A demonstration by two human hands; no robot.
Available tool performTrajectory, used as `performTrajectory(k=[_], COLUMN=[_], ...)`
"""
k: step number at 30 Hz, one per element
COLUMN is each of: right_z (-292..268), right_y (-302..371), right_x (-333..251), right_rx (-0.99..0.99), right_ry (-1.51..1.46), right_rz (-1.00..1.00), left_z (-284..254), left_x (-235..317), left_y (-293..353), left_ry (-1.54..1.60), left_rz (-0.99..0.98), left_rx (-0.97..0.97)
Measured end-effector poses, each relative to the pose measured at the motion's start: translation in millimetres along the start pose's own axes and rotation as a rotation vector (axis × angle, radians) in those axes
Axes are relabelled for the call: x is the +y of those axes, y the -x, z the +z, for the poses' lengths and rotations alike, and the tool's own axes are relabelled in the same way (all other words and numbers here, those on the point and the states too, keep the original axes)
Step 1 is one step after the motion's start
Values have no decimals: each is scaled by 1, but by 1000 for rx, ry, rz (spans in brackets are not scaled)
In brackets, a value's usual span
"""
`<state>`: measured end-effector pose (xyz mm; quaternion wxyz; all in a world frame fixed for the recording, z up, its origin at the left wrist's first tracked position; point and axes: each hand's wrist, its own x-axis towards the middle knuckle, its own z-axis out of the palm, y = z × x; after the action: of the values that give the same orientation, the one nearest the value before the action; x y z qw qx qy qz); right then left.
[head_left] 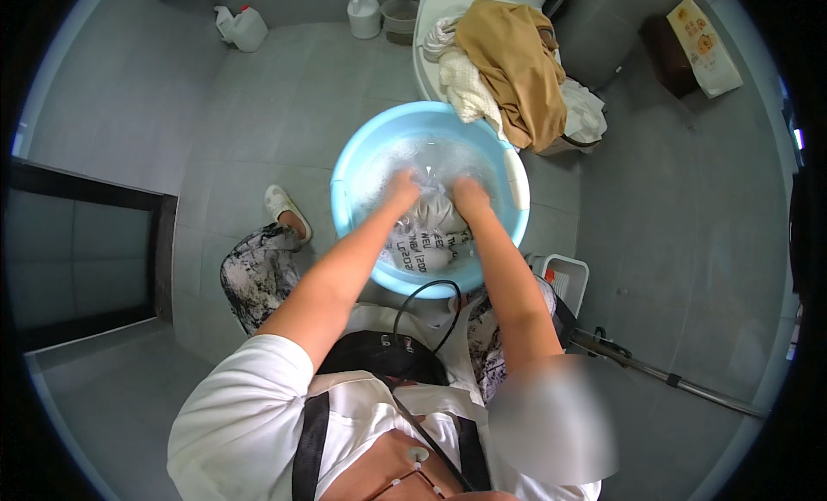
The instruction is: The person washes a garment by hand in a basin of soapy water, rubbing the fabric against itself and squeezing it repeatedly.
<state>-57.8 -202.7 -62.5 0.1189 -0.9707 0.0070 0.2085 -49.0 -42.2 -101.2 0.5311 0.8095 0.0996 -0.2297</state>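
A light blue basin (343,210) stands on the floor in front of me, holding sudsy water. A wet, pale garment with black printing (435,215) lies bunched in the water. My left hand (403,191) is closed on the left side of its far part, and my right hand (470,196) grips it on the right. The fingertips of both hands are partly hidden by suds and cloth. On the basin's right rim sits a white, oblong piece (515,180).
Beyond the basin, a tan garment (508,62) and a cream knit cloth (467,86) are heaped on a white toilet (435,3), hanging toward the rim. White jugs (363,14) stand by the far wall. At right are a lined bin (584,113), a white rack (568,281) and a metal pole (715,396).
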Motion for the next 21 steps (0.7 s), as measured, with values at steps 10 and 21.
performTrajectory(k=[10, 21], right_z=[-43, -52], right_y=[37, 36], right_x=[-66, -50], right_rx=[252, 549], right_ry=[-1261, -511], right_rz=[-217, -47], left_z=[-20, 12], left_x=[41, 91], left_y=[27, 51], left_ry=[1415, 1192], left_rz=[-254, -269], left_rx=[-275, -55])
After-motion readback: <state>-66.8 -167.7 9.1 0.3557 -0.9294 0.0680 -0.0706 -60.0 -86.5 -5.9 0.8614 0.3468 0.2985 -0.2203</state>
